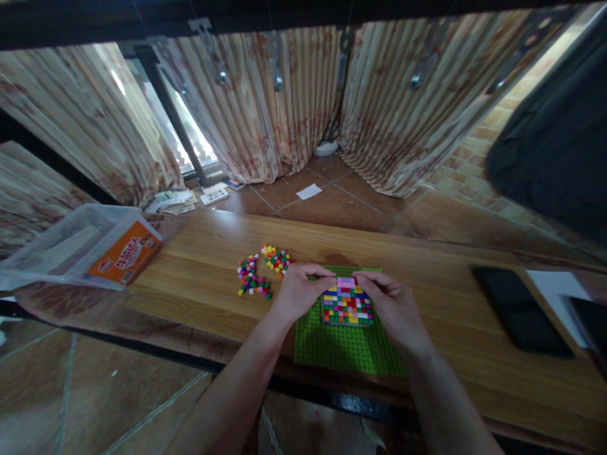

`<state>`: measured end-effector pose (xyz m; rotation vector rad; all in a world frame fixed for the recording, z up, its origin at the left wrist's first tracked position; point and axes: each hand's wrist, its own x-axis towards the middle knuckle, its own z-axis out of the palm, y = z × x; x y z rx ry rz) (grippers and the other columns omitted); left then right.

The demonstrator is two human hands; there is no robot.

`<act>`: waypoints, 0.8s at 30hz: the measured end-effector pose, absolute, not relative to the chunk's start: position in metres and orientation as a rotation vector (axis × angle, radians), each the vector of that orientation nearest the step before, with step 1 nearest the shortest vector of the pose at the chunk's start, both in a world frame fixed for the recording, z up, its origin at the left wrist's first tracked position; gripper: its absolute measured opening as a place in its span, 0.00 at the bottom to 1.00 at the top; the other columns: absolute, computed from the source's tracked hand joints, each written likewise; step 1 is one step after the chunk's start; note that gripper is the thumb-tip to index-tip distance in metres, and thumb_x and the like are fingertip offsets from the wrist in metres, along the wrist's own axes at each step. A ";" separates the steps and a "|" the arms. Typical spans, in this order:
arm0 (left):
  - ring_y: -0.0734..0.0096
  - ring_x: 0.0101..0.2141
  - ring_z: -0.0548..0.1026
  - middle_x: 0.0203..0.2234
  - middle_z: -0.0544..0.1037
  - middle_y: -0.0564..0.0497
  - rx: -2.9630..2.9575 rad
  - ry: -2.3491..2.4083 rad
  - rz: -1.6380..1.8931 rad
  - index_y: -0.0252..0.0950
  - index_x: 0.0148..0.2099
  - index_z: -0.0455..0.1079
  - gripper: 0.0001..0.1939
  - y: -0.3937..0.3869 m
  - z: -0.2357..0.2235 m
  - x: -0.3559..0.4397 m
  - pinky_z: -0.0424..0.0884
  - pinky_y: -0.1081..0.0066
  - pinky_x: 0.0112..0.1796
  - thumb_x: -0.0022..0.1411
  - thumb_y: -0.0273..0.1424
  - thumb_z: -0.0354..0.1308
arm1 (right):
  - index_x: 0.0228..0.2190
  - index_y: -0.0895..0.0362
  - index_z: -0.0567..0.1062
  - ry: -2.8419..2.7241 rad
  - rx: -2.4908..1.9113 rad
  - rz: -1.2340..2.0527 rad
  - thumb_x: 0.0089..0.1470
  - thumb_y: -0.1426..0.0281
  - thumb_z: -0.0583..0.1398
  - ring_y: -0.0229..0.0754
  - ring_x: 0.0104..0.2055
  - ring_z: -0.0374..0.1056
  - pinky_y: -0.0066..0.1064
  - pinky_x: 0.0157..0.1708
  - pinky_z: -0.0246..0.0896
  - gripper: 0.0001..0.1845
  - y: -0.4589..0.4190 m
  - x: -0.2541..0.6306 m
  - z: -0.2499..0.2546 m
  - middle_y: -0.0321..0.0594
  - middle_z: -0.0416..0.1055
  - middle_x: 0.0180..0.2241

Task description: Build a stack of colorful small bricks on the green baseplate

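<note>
A flat block of small multicoloured building bricks [348,306] sits on a green studded baseplate [341,351]. My left hand [300,289] is closed at the block's far left corner, thumb and forefinger pinched together there. At the far right corner my right hand [394,304] is closed in the same way, its thumb and forefinger against the bricks. Pink bricks [346,282] show between the two sets of fingertips. Whether a loose brick is pinched in either hand is hidden by the fingers.
Left of the baseplate lie two groups of loose bricks [251,277] on the wooden board [199,272]. A clear plastic bin [71,278] with an orange label stands at the far left. To the right are a black phone-like slab [521,309] and white paper [559,297].
</note>
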<state>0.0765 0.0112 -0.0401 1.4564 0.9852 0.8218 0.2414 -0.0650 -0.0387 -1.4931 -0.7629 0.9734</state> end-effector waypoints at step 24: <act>0.70 0.32 0.76 0.30 0.83 0.50 1.502 0.827 0.799 0.36 0.33 0.80 0.10 0.013 -0.041 0.071 0.71 0.68 0.39 0.58 0.36 0.63 | 0.31 0.54 0.85 -0.790 -1.487 1.008 0.40 0.49 0.70 0.44 0.34 0.73 0.33 0.37 0.66 0.23 -0.064 0.237 -0.039 0.40 0.82 0.32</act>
